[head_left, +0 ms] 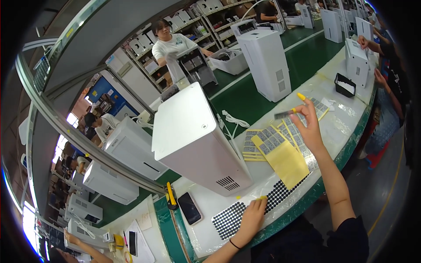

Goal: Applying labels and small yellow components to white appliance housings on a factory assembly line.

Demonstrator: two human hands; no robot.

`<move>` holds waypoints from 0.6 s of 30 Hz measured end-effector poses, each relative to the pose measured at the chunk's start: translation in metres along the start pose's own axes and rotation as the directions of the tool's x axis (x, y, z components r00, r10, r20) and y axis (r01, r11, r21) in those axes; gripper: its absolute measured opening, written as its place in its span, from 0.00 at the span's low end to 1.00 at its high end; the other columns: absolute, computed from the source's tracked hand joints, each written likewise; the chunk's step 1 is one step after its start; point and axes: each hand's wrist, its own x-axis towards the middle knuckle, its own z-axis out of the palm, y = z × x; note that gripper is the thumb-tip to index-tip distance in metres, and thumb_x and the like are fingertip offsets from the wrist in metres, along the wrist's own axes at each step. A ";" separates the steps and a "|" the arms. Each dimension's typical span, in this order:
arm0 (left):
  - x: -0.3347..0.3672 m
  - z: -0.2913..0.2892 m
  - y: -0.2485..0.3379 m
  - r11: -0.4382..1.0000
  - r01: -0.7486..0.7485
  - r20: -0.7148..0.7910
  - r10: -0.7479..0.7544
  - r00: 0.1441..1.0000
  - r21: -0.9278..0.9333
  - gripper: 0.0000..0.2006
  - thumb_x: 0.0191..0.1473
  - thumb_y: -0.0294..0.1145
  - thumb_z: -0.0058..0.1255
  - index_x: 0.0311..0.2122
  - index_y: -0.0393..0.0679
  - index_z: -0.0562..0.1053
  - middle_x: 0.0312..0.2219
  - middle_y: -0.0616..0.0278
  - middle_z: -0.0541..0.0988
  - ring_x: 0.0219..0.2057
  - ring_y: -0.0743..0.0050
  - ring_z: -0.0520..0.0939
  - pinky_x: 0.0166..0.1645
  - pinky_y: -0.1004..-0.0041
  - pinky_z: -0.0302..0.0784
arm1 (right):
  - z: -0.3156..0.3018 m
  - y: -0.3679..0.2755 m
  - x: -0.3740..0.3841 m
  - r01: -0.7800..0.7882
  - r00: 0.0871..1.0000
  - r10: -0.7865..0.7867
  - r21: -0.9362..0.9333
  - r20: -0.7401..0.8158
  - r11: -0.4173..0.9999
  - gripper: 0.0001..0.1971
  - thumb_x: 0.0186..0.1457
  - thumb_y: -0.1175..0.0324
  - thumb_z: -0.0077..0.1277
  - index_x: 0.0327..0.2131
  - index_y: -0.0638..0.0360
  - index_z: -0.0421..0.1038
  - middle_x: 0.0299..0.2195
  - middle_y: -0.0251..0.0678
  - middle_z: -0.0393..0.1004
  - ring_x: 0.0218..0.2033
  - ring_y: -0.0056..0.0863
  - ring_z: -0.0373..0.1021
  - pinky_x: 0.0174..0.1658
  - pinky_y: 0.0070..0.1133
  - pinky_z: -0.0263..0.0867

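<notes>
In my raised right hand point(310, 130) a small grey label point(284, 115) is pinched between thumb and finger; yellow covers sit on some fingertips. Below it lie several yellow-backed sheets of grey labels point(264, 143), the top one point(287, 164) partly bare yellow. My left hand point(253, 218) rests with fingers extended on a sheet of round black stickers point(228, 220), a yellow cover on a fingertip. The label sheet overlaps this sticker sheet's far end. Just beyond my left hand stands a tall white box-shaped appliance point(193, 136) with vent slots low on its side.
Left of the sticker sheet lie a phone point(190, 208) and a yellow-black cutter point(171, 196). A white cable point(234, 119) sits behind the appliance. Farther off are another white appliance point(265, 65), a black tray point(345, 85) and co-workers. A metal frame point(105, 153) crosses the left side.
</notes>
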 end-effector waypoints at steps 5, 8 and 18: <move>0.004 0.002 0.004 0.998 0.062 -0.009 -0.062 0.998 -0.008 0.20 0.42 0.17 0.44 0.45 0.34 0.68 0.34 0.51 0.74 0.36 0.55 0.73 0.41 0.66 0.72 | 0.044 -0.085 0.029 0.181 0.958 -0.223 0.221 0.183 0.958 0.27 0.54 0.78 0.49 0.56 0.61 0.53 0.34 0.30 0.67 0.41 0.19 0.64 0.51 0.18 0.56; 0.007 0.003 0.002 0.995 0.083 -0.025 -0.084 0.996 -0.049 0.18 0.43 0.17 0.45 0.44 0.35 0.69 0.33 0.51 0.74 0.36 0.53 0.73 0.41 0.64 0.71 | 0.075 -0.121 0.046 0.136 0.920 -0.260 0.384 0.292 0.913 0.26 0.55 0.78 0.48 0.56 0.61 0.53 0.34 0.30 0.67 0.41 0.18 0.63 0.51 0.18 0.56; 0.018 -0.043 -0.008 0.970 -0.087 -0.435 -0.021 0.900 -0.229 0.16 0.40 0.10 0.50 0.38 0.37 0.73 0.33 0.53 0.74 0.36 0.54 0.75 0.39 0.67 0.71 | 0.135 -0.142 0.043 0.117 0.883 -0.332 0.531 0.330 0.839 0.29 0.57 0.76 0.44 0.59 0.61 0.44 0.49 0.39 0.58 0.39 0.24 0.69 0.47 0.22 0.64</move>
